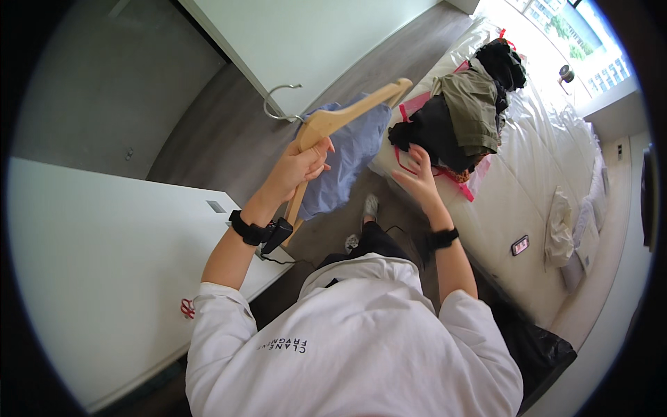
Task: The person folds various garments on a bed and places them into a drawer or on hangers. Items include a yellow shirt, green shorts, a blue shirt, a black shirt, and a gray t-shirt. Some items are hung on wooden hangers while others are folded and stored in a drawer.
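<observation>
My left hand (305, 166) is closed around a pale wooden clothes hanger (338, 117) just below its metal hook (268, 107). A blue garment (341, 172) hangs on the far side of the hanger and is partly hidden by it. To the right, my right hand (419, 177) is raised with its fingers apart and nothing in it. Beyond that hand lies a pile of clothes on the bed, with a black garment (430, 130) nearest and an olive-green garment (469, 107) over it. Another black garment (500, 65) tops the far end.
The bed's mattress (526, 219) is in plastic wrap. On it lie a phone (520, 245) and a crumpled cream cloth (560, 229). A pink-edged bag (477, 187) is under the clothes. At left stands a white surface (104, 250) with red-handled scissors (187, 308).
</observation>
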`<state>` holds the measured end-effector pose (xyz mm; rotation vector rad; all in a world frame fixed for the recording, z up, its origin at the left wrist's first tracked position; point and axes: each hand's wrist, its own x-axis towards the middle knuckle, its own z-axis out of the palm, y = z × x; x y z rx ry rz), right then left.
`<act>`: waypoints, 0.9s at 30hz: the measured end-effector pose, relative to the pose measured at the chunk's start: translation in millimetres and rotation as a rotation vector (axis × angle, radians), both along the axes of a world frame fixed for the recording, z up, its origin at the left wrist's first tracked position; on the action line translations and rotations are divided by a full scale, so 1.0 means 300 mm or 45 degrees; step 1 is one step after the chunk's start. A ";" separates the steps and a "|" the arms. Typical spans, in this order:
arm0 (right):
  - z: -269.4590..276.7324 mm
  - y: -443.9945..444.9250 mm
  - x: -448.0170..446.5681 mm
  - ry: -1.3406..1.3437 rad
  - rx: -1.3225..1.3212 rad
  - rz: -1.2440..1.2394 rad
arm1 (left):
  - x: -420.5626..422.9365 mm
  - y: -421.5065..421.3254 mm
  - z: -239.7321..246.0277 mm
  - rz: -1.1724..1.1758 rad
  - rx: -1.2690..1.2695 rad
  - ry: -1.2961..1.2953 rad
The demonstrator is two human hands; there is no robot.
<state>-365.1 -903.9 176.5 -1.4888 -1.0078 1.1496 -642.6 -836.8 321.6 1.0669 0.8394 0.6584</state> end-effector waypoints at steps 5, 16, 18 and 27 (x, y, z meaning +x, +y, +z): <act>0.157 0.383 -0.128 -0.909 0.589 -0.154 | -0.070 0.186 -0.022 -0.150 0.149 0.401; 0.063 1.100 -0.182 -1.104 0.420 0.803 | -0.090 0.898 -0.096 -0.352 0.349 0.687; 0.056 1.197 -0.114 -1.059 0.243 0.661 | -0.113 1.009 -0.098 -0.399 0.484 1.034; 0.083 1.549 0.212 -1.356 0.549 0.025 | 0.122 1.491 -0.284 -0.428 1.027 0.799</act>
